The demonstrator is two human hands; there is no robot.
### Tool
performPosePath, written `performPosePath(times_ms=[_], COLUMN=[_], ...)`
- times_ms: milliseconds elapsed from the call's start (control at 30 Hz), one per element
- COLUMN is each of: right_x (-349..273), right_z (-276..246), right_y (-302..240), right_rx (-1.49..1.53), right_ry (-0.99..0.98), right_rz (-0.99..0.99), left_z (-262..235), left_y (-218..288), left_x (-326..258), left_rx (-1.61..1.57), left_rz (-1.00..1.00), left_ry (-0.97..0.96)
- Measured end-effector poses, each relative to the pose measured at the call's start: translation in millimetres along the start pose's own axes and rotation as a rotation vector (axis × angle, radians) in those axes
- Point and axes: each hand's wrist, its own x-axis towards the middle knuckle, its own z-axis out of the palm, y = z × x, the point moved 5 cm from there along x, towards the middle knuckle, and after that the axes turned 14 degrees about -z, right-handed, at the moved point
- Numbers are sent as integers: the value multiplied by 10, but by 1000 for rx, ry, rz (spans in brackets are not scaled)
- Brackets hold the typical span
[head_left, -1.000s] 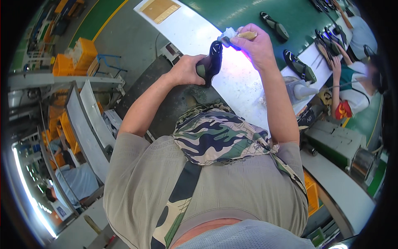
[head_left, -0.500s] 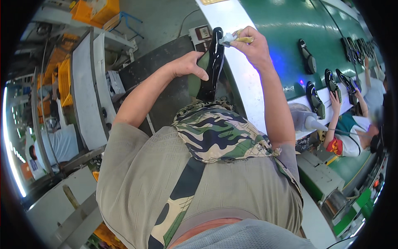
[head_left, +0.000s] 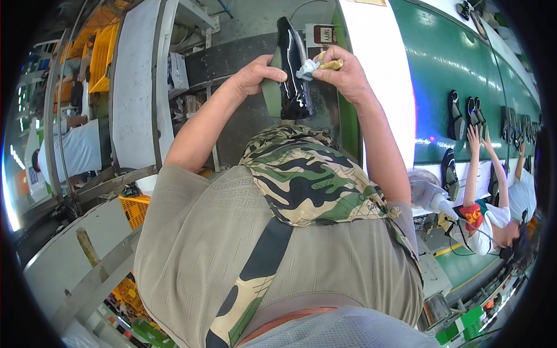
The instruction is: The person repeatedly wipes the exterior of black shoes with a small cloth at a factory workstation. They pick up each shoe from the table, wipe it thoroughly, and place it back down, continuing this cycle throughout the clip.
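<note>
Head view: my hands raised before me.
Left hand (head_left: 255, 72): fingers clamped on glossy black shoe (head_left: 292, 66), now upright.
Right hand (head_left: 342, 72): fingers pinched on white cloth (head_left: 306, 68), pressed against shoe.
Change: conveyor (head_left: 441, 69) swung rightward; wiping goes on.

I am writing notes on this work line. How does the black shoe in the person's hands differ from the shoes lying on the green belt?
The black shoe is held up on end by the left hand, while the shoes on the belt lie flat and nobody touches them. The right hand presses a whitish cloth against the held shoe; no cloth is on the belt shoes. The held shoe shows a glossy shine; the belt shoes are too small to judge. All look dark.
</note>
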Motion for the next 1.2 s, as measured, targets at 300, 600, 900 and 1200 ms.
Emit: performPosePath(times_ms=[300,600,900,1200], right_x=[88,96,223,341], right_z=[308,362,688,925], right_y=[53,304,748,990], right_rx=[-7,97,213,189], right_ry=[-163,-48,260,200], right_rz=[65,160,357,539], left_z=[-513,-772,-1054,-1303], left_y=[-374,-697,-869,-878], left_x=[-148,-263,-378,-690], left_rx=[-384,-828,-898,-631], left_rz=[36,154,365,553], left_ry=[89,28,-10,436])
